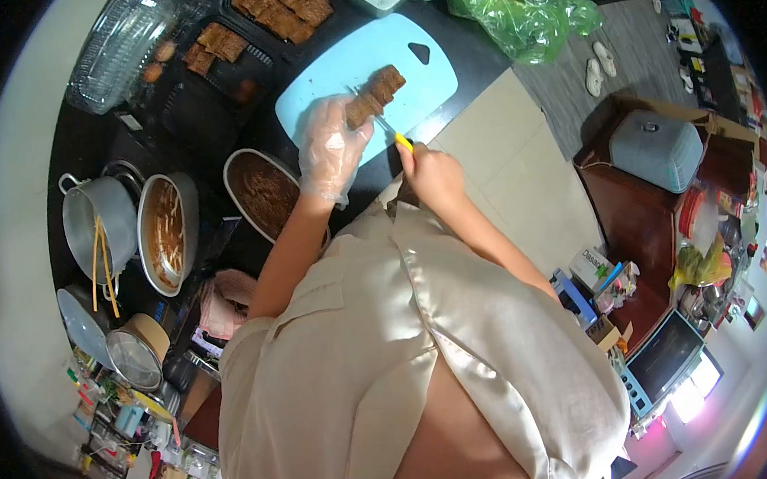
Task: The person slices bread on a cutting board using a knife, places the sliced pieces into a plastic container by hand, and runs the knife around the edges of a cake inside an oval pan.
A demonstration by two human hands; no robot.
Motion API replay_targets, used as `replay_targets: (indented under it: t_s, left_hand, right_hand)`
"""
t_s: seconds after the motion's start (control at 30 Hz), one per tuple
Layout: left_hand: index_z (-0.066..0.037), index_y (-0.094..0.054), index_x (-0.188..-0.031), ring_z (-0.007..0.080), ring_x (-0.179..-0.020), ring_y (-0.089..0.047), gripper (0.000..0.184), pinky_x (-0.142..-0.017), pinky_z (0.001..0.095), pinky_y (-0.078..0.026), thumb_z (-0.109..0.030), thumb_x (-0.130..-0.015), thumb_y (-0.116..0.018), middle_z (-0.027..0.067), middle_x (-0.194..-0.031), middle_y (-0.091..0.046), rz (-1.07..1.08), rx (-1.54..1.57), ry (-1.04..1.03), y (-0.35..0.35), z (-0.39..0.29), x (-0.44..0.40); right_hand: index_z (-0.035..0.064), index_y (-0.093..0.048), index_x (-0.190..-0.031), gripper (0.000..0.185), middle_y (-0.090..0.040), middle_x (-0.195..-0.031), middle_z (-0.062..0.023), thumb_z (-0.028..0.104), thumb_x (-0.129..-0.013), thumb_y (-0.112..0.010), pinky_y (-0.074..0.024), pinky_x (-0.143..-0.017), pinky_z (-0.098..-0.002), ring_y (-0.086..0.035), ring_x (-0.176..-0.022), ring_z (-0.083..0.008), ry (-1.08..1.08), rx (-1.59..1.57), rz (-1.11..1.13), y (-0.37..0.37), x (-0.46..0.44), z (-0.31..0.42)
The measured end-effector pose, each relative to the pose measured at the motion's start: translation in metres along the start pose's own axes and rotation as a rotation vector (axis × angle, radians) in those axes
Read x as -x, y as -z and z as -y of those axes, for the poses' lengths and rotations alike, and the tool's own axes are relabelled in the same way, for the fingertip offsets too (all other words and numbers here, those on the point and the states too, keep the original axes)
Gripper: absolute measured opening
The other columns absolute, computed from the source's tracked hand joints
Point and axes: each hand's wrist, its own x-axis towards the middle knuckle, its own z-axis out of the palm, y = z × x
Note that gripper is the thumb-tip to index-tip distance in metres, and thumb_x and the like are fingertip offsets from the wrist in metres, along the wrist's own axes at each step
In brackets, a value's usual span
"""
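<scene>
On a light blue cutting board [314, 74] lies a brown, cake-like strip [384, 85], its surface rough. My left hand [327, 147], in a clear plastic glove, has its fingers closed around the near end of the strip. In my bare right hand [433, 178] is a knife with a yellow handle [403, 141], fingers wrapped round the grip. The blade crosses the strip beside my left fingertips; part of it is hidden by the strip. Small crumbs dot the board.
More brown pieces fill black trays [289, 12] at the back left, near a clear plastic lid [118, 54]. Left of my arm stand an oval pan of brown mixture [264, 194], a smeared pan [168, 233] and a pot with chopsticks [96, 224]. A green bag [528, 15] sits right.
</scene>
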Motion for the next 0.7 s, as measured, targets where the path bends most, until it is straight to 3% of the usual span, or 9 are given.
replay_targets:
  t_s: [0.1,0.27,0.43,0.53,0.7]
  left_hand:
    - [-0.002,-0.059,-0.104,0.0365,-0.091,-0.059,0.039,-0.082,0.0439,-0.047,-0.017,-0.073,-0.077,0.0166,-0.097,-0.062,0.003,0.015,0.006,-0.003,0.002,-0.001]
    - [-0.001,-0.059,-0.105,0.0370,-0.092,-0.059,0.040,-0.082,0.0443,-0.047,-0.018,-0.074,-0.078,0.0170,-0.096,-0.062,0.005,0.009,0.014,0.000,0.002,-0.003]
    - [-0.002,-0.057,-0.111,0.0326,-0.096,-0.060,0.043,-0.082,0.0422,-0.048,-0.020,-0.076,-0.077,0.0168,-0.104,-0.060,0.024,0.057,0.112,0.016,-0.015,0.002]
    - [-0.002,-0.055,-0.114,0.0352,-0.099,-0.057,0.047,-0.086,0.0422,-0.047,-0.022,-0.077,-0.076,0.0167,-0.106,-0.058,0.073,0.056,0.159,0.020,-0.012,0.009]
    - [-0.002,-0.056,-0.113,0.0316,-0.095,-0.058,0.046,-0.082,0.0411,-0.048,-0.021,-0.076,-0.076,0.0155,-0.105,-0.059,0.087,0.087,0.185,0.015,-0.009,0.010]
  right_hand:
    - [0.0035,-0.062,-0.070,0.044,-0.058,-0.053,-0.0195,0.039,-0.094,-0.054,-0.0466,-0.044,-0.0475,-0.059,-0.046,-0.0370,0.034,0.006,-0.109,-0.018,-0.021,0.011]
    - [0.0030,-0.062,-0.070,0.044,-0.059,-0.054,-0.0197,0.040,-0.094,-0.055,-0.0466,-0.045,-0.0470,-0.059,-0.047,-0.0380,-0.001,0.069,-0.037,-0.012,0.011,-0.019]
    - [0.0028,-0.061,-0.069,0.043,-0.057,-0.053,-0.0185,0.037,-0.094,-0.056,-0.0467,-0.047,-0.0455,-0.058,-0.047,-0.0369,0.055,0.016,-0.062,0.005,0.000,-0.011]
    - [0.0035,-0.060,-0.068,0.042,-0.057,-0.053,-0.0173,0.036,-0.094,-0.056,-0.0466,-0.048,-0.0452,-0.058,-0.048,-0.0365,0.017,-0.032,-0.059,0.025,0.008,0.002]
    - [0.0042,-0.062,-0.069,0.041,-0.057,-0.052,-0.0167,0.036,-0.094,-0.056,-0.0467,-0.048,-0.0455,-0.058,-0.048,-0.0361,0.025,0.002,-0.032,0.023,0.014,0.002]
